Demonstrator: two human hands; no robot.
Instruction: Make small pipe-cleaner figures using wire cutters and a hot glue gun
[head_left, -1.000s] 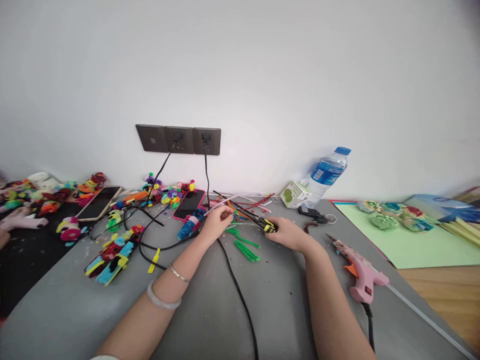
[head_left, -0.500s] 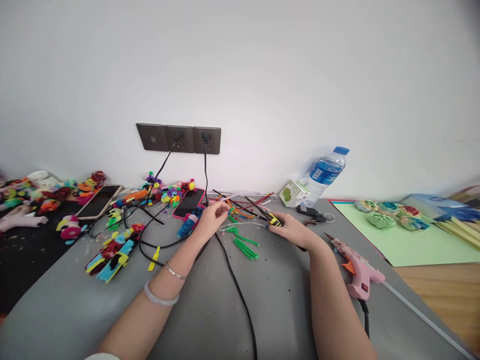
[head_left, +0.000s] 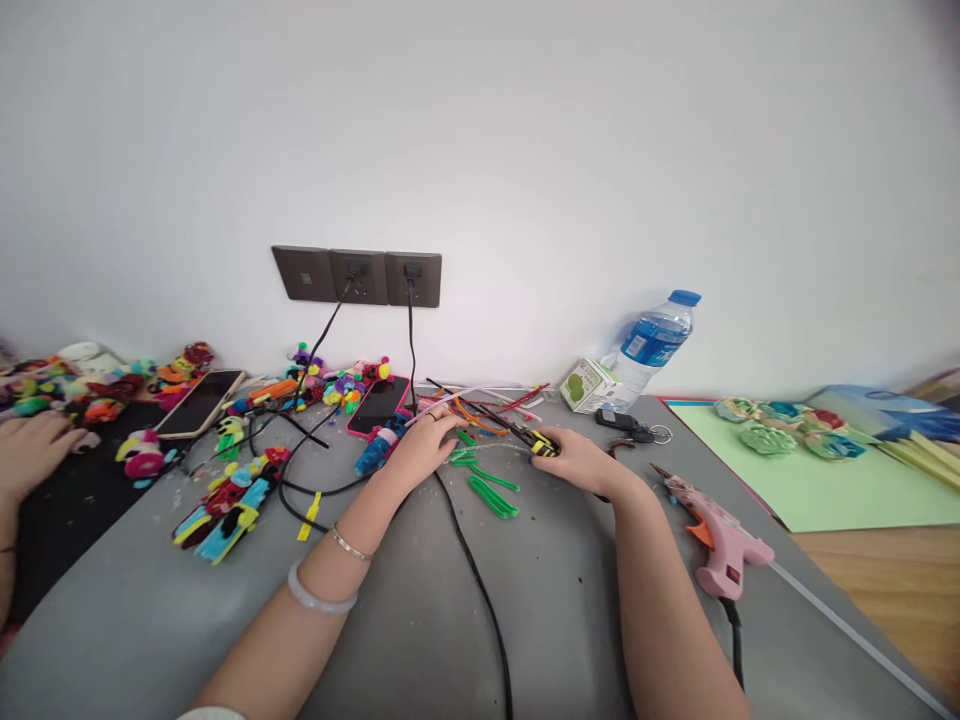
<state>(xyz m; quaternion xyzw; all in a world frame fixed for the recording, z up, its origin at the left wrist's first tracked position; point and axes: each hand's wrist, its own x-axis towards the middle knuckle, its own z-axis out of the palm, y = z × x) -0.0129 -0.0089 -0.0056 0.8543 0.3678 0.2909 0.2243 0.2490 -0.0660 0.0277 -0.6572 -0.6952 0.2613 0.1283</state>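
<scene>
Head view: we found the left hand [head_left: 421, 440] newly turned palm-down near the green pipe cleaners [head_left: 493, 497], its grip indeterminable, the right hand [head_left: 576, 462] still wrapped round the yellow-and-black-handled tool [head_left: 543, 447], keeping, we judged, the work between them.

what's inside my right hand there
Your right hand holds a yellow-and-black-handled tool, perhaps scissors or pliers, partly showing. Your grip covers the rest of its handle end, so that can't be seen.
</scene>
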